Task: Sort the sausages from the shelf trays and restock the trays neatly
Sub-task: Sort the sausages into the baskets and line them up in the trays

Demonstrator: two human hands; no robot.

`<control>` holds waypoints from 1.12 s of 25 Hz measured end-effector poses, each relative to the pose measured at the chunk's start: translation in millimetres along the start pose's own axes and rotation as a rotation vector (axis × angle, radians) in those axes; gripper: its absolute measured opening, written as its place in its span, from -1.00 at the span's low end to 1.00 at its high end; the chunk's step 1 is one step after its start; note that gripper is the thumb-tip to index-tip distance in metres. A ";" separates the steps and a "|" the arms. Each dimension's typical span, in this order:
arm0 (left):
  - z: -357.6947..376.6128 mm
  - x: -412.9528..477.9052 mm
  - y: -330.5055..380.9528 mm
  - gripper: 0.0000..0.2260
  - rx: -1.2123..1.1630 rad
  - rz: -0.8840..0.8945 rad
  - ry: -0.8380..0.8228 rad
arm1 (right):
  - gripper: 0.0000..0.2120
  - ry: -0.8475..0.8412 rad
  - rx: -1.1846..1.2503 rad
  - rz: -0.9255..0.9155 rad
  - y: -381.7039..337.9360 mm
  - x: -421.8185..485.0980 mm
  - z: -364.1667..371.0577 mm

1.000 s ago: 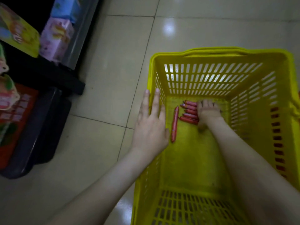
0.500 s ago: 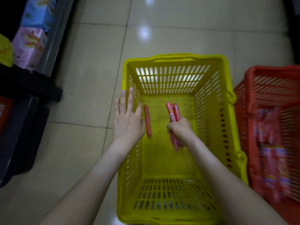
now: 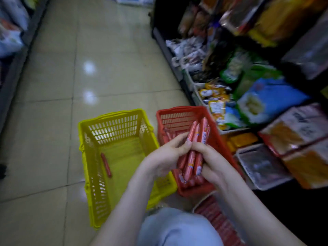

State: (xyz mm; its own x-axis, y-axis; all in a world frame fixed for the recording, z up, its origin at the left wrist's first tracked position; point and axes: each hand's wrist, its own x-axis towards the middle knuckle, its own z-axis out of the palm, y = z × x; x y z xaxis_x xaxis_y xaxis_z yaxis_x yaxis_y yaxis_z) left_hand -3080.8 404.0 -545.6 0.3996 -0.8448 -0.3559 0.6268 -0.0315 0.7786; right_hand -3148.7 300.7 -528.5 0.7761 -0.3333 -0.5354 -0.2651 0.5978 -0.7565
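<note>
Whereas half a second ago the left hand lay flat on the rim of the yellow slatted plastic basket [image 3: 94, 174] and the right hand alone held sausages inside it, the view has since swung up and to the right. Both hands now meet just right of centre, above the red slatted plastic basket [image 3: 179, 112] that stands touching the yellow one.

The glossy beige tiled floor [image 3: 115, 59] fills the left and upper middle. Dark shop shelving [image 3: 266, 71] crowded with blurred snack packets runs down the right side. A pale blue denim knee [image 3: 174, 228] shows at the bottom, with a flat row of more red sausages [image 3: 219, 222] just to its right.

The left hand [image 3: 166, 157] and the right hand [image 3: 211, 162] both curl round the bundle of red plastic-wrapped sausages [image 3: 197, 139], which tilts upward. A single red sausage [image 3: 106, 164] stays on the yellow basket's floor, at the left wall.

The small yellow and white labels on the bundle are too blurred to read, as is the print on the packets.
</note>
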 end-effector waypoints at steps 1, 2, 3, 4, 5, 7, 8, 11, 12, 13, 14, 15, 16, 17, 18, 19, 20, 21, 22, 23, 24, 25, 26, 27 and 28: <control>23.5 -11.4 2.2 -0.61 0.039 -0.009 -0.076 | -0.77 0.017 0.024 -0.031 -9.5 -26.7 -10.5; 50.2 -23.7 1.9 -0.57 0.092 -0.014 -0.138 | -0.83 0.046 0.057 -0.074 -17.8 -57.3 -21.8; 75.0 -34.6 -1.5 -0.54 0.138 -0.014 -0.192 | -0.86 0.083 0.088 -0.119 -23.0 -84.1 -33.0; 98.2 -42.8 -6.7 -0.53 0.174 -0.012 -0.237 | -0.86 0.127 0.113 -0.167 -26.2 -107.8 -45.1; 121.0 -50.2 -12.0 -0.54 0.206 -0.015 -0.272 | -0.86 0.174 0.124 -0.216 -27.6 -130.1 -58.6; 164.1 -57.8 -26.0 -0.59 0.253 -0.041 -0.340 | -0.88 0.249 0.133 -0.308 -28.4 -173.4 -86.8; 184.0 -58.8 -33.5 -0.59 0.280 -0.048 -0.373 | -0.87 0.275 0.142 -0.353 -28.2 -192.9 -101.8; 236.4 -58.4 -55.9 -0.63 0.376 -0.078 -0.427 | -0.73 0.317 0.173 -0.452 -27.5 -238.6 -148.6; 253.4 -55.5 -65.6 -0.65 0.404 -0.097 -0.432 | -0.69 0.329 0.182 -0.472 -26.5 -251.7 -166.0; 267.3 -52.4 -73.6 -0.67 0.420 -0.117 -0.433 | -0.69 0.350 0.189 -0.479 -24.7 -259.3 -182.9; 278.4 -45.7 -82.8 -0.68 0.451 -0.136 -0.427 | -0.72 0.379 0.201 -0.470 -21.8 -263.2 -200.0; 288.5 -37.3 -92.6 -0.69 0.494 -0.160 -0.427 | -0.74 0.409 0.213 -0.450 -17.6 -264.5 -218.0; 295.5 -25.6 -104.1 -0.72 0.546 -0.186 -0.423 | -0.75 0.433 0.226 -0.424 -12.6 -262.9 -234.0; 302.5 -14.2 -118.6 -0.77 0.596 -0.222 -0.422 | -0.75 0.457 0.240 -0.393 -4.6 -258.6 -252.0; 304.6 -0.5 -132.5 -0.82 0.651 -0.258 -0.416 | -0.74 0.470 0.254 -0.359 4.1 -252.3 -267.7; 303.2 12.7 -146.5 -0.87 0.701 -0.288 -0.405 | -0.73 0.476 0.266 -0.319 14.6 -243.5 -282.2; 298.2 27.3 -161.5 -0.90 0.747 -0.321 -0.386 | -0.73 0.476 0.281 -0.274 26.8 -233.2 -296.2; 289.8 41.0 -175.9 -0.93 0.781 -0.349 -0.367 | -0.77 0.487 0.288 -0.226 39.7 -221.2 -309.0; 278.0 58.1 -192.7 -0.92 0.805 -0.379 -0.349 | -0.82 0.518 0.291 -0.169 55.4 -204.7 -324.1; 263.8 72.7 -208.7 -0.89 0.801 -0.414 -0.326 | -0.87 0.561 0.289 -0.110 72.9 -187.3 -338.1; 247.5 84.7 -225.2 -0.90 0.784 -0.454 -0.297 | -0.90 0.620 0.285 -0.045 93.5 -168.2 -351.5; 229.8 97.0 -243.4 -0.93 0.770 -0.488 -0.271 | -0.90 0.684 0.271 0.025 117.1 -147.2 -365.9; 212.3 108.5 -261.4 -0.91 0.802 -0.516 -0.232 | -0.88 0.750 0.240 0.092 142.5 -127.0 -379.5; 193.1 120.5 -281.6 -0.87 0.837 -0.535 -0.180 | -0.87 0.813 0.199 0.159 171.1 -104.1 -393.9; 173.0 131.4 -302.6 -0.88 0.917 -0.548 -0.113 | -0.84 0.861 0.162 0.224 197.4 -86.6 -404.7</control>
State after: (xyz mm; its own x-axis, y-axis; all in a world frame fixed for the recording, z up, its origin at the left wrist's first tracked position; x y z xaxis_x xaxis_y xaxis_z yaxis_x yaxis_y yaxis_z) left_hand -3333.7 210.1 -738.5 0.1231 -0.6370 -0.7610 -0.0586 -0.7701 0.6352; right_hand -3499.8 152.5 -783.5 0.0015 -0.5882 -0.8087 -0.2239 0.7880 -0.5735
